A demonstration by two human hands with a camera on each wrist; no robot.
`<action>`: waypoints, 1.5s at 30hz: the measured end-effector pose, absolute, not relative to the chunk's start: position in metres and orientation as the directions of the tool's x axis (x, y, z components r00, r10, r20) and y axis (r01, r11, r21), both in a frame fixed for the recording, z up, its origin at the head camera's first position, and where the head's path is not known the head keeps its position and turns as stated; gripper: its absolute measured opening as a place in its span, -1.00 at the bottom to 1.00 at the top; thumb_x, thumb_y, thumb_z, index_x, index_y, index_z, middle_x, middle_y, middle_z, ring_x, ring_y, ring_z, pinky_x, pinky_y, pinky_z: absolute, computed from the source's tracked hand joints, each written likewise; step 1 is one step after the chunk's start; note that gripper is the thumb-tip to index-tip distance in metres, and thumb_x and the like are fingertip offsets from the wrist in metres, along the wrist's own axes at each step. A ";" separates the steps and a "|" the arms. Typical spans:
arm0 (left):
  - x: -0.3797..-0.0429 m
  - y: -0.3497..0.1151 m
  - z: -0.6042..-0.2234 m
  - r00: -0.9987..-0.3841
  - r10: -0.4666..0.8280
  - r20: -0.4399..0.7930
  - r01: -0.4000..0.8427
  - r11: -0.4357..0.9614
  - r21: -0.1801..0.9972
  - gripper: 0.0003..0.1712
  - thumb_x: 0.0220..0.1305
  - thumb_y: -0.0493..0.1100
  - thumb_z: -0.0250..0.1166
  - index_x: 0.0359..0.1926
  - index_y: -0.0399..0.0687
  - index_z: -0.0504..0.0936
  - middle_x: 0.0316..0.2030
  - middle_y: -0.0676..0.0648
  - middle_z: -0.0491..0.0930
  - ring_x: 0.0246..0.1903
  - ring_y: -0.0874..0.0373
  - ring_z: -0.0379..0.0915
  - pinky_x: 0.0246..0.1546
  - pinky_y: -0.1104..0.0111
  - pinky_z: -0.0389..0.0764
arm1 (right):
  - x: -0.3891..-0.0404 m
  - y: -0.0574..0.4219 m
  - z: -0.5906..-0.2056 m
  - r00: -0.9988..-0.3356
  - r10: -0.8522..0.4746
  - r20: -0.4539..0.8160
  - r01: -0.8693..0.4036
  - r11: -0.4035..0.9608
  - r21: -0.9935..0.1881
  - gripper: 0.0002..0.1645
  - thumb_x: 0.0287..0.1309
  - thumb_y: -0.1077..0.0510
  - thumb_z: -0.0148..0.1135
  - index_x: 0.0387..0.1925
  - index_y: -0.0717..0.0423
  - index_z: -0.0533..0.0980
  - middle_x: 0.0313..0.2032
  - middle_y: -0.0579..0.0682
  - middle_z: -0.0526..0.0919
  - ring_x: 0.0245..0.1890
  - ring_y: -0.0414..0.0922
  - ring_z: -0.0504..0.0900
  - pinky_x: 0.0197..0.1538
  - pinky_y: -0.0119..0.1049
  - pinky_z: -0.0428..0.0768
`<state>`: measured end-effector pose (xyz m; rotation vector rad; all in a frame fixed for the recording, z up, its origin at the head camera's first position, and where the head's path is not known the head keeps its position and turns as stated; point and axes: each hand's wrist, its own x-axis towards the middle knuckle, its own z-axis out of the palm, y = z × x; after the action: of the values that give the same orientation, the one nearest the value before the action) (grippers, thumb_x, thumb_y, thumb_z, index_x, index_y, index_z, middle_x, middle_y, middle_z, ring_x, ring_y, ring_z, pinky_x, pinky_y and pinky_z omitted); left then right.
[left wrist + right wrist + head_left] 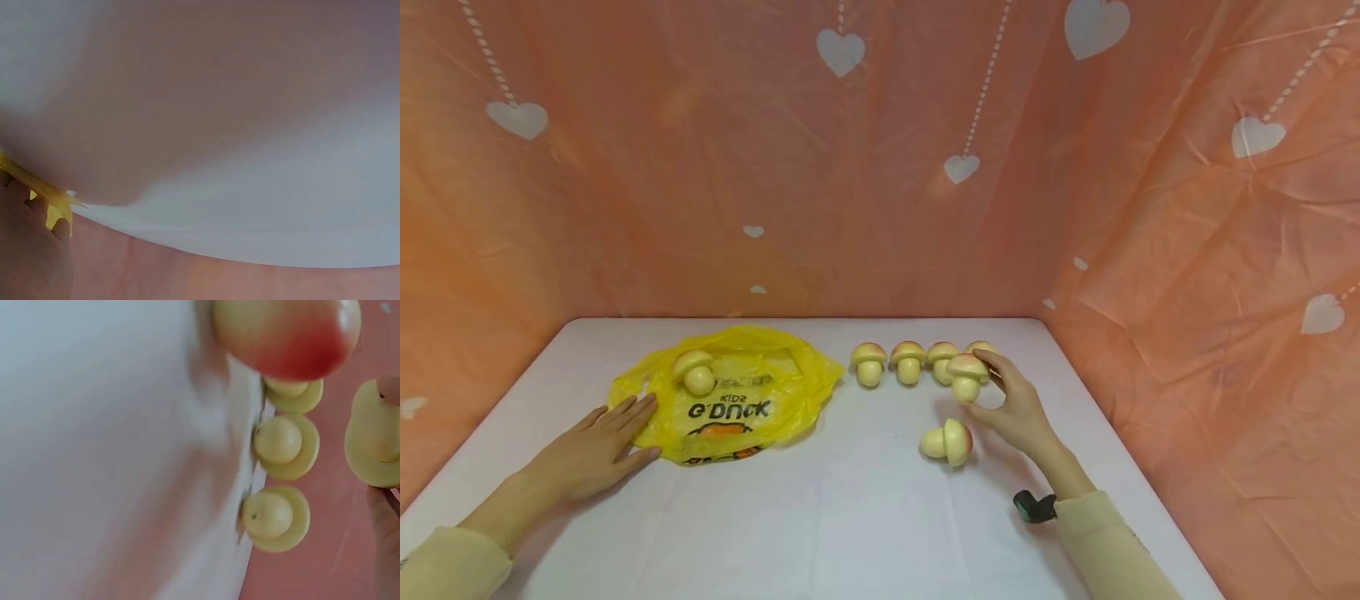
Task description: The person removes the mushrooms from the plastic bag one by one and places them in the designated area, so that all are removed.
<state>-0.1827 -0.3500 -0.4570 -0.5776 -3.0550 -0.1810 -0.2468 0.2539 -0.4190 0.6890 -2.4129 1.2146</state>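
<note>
My right hand (1011, 408) pinches a toy mushroom (967, 373) by its cap and stem, off the table; the same mushroom (369, 440) is at the right edge of the right wrist view. Just below it, another mushroom (949, 443) lies on its side, its red-tinged cap (287, 337) large in the right wrist view. Behind, several mushrooms (908, 362) stand upright in a row, the rightmost partly hidden. My left hand (595, 446) lies with fingers extended on the left edge of a flattened yellow plastic bag (805, 400). One tilted mushroom (696, 372) sits on that bag.
A white-covered table (820, 525) carries everything. Orange-pink sheeting (895, 208) with white hearts stands behind it and along both sides. A small black device (1035, 507) is at my right wrist.
</note>
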 end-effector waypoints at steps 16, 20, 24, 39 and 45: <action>-0.180 -0.350 -0.459 -0.934 0.356 0.026 0.357 0.931 0.083 -0.07 0.50 0.27 0.16 0.50 -0.43 0.28 0.49 -0.44 0.23 0.45 -0.46 0.12 0.39 -0.32 0.17 | -0.248 0.280 -0.433 -0.845 -0.363 0.393 -0.534 0.616 -0.578 -0.07 -0.16 0.49 0.59 0.32 0.39 0.40 0.21 0.30 0.58 0.20 0.25 0.58 0.27 0.15 0.57; -0.181 -0.349 -0.457 -0.932 0.361 0.030 0.363 0.929 0.079 -0.07 0.49 0.26 0.17 0.49 -0.43 0.29 0.49 -0.43 0.23 0.46 -0.45 0.13 0.38 -0.32 0.18 | -0.249 0.281 -0.433 -0.846 -0.400 0.351 -0.532 0.646 -0.548 -0.10 -0.15 0.47 0.58 0.30 0.41 0.41 0.19 0.31 0.60 0.18 0.28 0.60 0.24 0.19 0.58; -0.181 -0.348 -0.457 -0.931 0.365 0.032 0.366 0.927 0.078 -0.07 0.49 0.26 0.18 0.49 -0.43 0.29 0.49 -0.44 0.22 0.46 -0.45 0.13 0.39 -0.31 0.18 | -0.250 0.282 -0.434 -0.842 -0.427 0.329 -0.539 0.658 -0.526 -0.13 -0.15 0.48 0.58 0.27 0.41 0.43 0.15 0.30 0.62 0.14 0.28 0.63 0.20 0.20 0.60; -0.183 -0.351 -0.457 -0.933 0.359 0.023 0.360 0.928 0.093 -0.05 0.51 0.29 0.13 0.51 -0.43 0.26 0.51 -0.44 0.19 0.47 -0.46 0.09 0.41 -0.33 0.13 | -0.249 0.281 -0.435 -0.839 -0.448 0.308 -0.544 0.676 -0.498 -0.09 -0.15 0.40 0.65 0.28 0.37 0.41 0.15 0.25 0.62 0.09 0.20 0.65 0.15 0.17 0.61; -0.182 -0.349 -0.456 -0.932 0.362 0.016 0.362 0.929 0.082 -0.05 0.50 0.28 0.15 0.50 -0.44 0.27 0.50 -0.44 0.21 0.46 -0.46 0.11 0.38 -0.33 0.17 | -0.248 0.283 -0.436 -0.846 -0.442 0.299 -0.534 0.685 -0.497 -0.07 -0.14 0.40 0.65 0.30 0.35 0.41 0.13 0.22 0.63 0.05 0.13 0.63 0.12 0.13 0.60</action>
<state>-0.1823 -0.3486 -0.4561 -0.5784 -3.0841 -0.1316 -0.2480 0.2831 -0.4357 0.7989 -2.7390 0.8813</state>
